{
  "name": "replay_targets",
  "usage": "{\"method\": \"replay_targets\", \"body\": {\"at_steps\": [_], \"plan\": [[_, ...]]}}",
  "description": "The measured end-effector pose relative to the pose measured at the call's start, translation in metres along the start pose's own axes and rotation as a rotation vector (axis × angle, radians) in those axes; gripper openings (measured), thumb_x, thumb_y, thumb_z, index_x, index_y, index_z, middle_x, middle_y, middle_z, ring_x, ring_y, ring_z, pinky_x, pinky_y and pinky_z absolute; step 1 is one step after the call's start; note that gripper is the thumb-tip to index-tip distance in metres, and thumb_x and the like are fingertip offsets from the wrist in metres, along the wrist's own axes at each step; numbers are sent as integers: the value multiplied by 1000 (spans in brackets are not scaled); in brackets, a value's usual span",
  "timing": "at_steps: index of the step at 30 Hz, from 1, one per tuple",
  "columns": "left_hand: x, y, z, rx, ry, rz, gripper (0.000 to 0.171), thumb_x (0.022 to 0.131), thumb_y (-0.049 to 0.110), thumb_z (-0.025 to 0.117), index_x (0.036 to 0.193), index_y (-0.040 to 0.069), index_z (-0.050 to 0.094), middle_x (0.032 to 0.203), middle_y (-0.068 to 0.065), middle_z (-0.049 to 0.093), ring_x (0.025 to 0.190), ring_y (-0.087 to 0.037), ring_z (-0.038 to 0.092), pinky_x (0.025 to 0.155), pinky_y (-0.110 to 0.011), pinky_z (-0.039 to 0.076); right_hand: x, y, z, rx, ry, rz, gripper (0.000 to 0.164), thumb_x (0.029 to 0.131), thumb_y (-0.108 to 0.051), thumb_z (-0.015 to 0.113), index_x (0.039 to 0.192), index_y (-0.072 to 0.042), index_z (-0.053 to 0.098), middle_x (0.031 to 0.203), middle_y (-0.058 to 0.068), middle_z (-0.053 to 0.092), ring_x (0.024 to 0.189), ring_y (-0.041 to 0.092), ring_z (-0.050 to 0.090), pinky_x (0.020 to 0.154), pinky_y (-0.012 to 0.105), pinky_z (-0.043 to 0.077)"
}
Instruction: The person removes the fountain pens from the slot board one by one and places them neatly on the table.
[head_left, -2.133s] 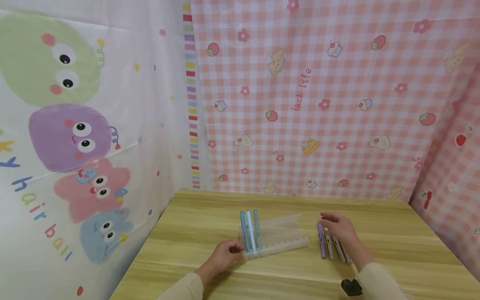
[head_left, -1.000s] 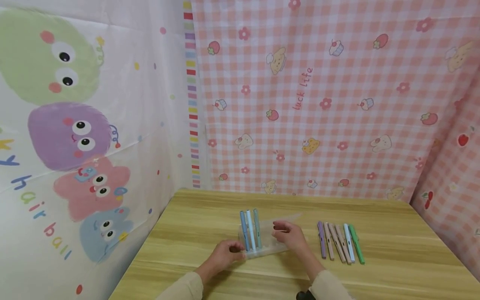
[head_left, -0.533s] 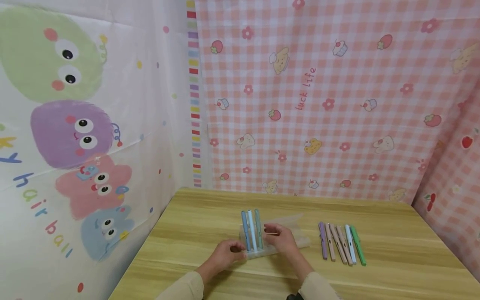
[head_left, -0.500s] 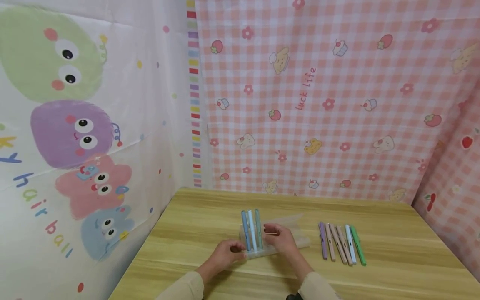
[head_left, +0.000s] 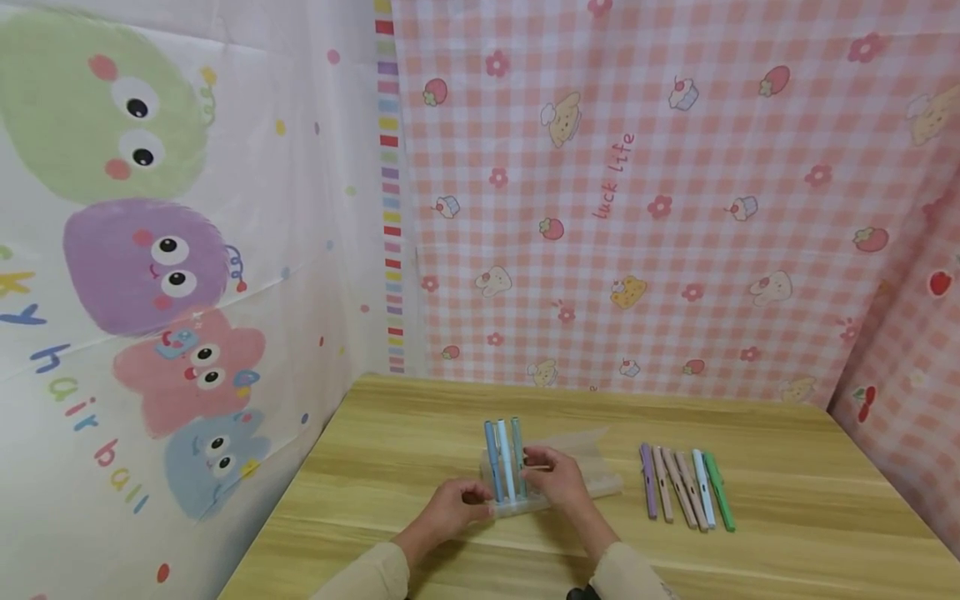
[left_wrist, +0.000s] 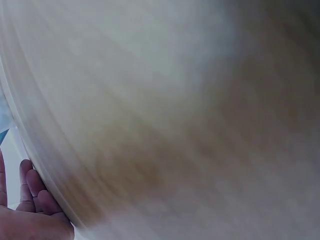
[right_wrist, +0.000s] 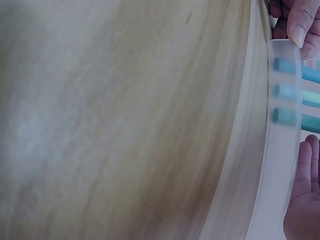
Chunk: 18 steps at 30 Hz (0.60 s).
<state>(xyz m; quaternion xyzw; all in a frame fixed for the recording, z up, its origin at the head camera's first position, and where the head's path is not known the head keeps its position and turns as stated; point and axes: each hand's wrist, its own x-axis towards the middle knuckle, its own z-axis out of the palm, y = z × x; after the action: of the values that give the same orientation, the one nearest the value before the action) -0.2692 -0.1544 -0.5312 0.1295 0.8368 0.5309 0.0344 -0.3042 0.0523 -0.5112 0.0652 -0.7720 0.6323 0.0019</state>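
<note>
A translucent plastic pen stand with a notched front strip sits mid-table. Three capped pens lean in its left part: a blue pen, a light blue pen and a grey-green pen. With thumb and fingers, my left hand pinches the stand's left end; the right wrist view shows the thumb on its corner. My right hand is just right of the grey-green pen, its fingers fairly straight in the right wrist view. Whether its fingertips touch that pen cannot be told.
Right of the stand lies a row of pens: a purple pen, several brownish pens, a pale blue pen and a green pen. Patterned cloths hang behind and beside the wooden table.
My right hand has moved left from the pen row to the stand and crept closer to the grey-green pen. The left hand has kept its place on the stand's left end.
</note>
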Motion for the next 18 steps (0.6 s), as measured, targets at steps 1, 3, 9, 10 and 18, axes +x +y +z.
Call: {"method": "replay_targets", "body": {"at_steps": [1,3,9,10,18], "plan": [[0,0,0,-3,-2,2,13,84,4,77,95,2,71,93,-3,68,84,-14,57,75,-28,49,0,0,0,1,0,2,35,84,4,74,118,8,65,102,16,69,93,26,65,76,34,55],[0,0,-1,-14,-3,4,13,84,4,77,95,2,70,93,-4,68,84,-13,57,74,-27,49,0,0,1,-5,0,0,36,84,4,74,118,8,65,101,15,69,93,26,65,75,34,55],[0,-1,-1,-31,0,5,14,84,4,77,96,0,70,95,-6,69,84,-13,57,74,-27,49,2,0,2,-24,-2,5,36,83,4,74,118,8,65,100,14,69,91,24,64,76,34,55],[0,-1,-1,-33,0,6,14,84,4,77,96,0,70,95,-7,69,85,-13,57,74,-27,49,2,0,3,-26,-2,8,36,83,4,74,118,8,65,100,14,69,91,24,64,76,34,54],[-2,3,0,-36,0,11,14,85,2,76,97,-2,70,96,-10,68,86,-17,57,73,-27,48,3,2,3,-38,-6,-9,34,83,4,74,115,8,66,97,13,70,89,23,64,74,33,54]]}}
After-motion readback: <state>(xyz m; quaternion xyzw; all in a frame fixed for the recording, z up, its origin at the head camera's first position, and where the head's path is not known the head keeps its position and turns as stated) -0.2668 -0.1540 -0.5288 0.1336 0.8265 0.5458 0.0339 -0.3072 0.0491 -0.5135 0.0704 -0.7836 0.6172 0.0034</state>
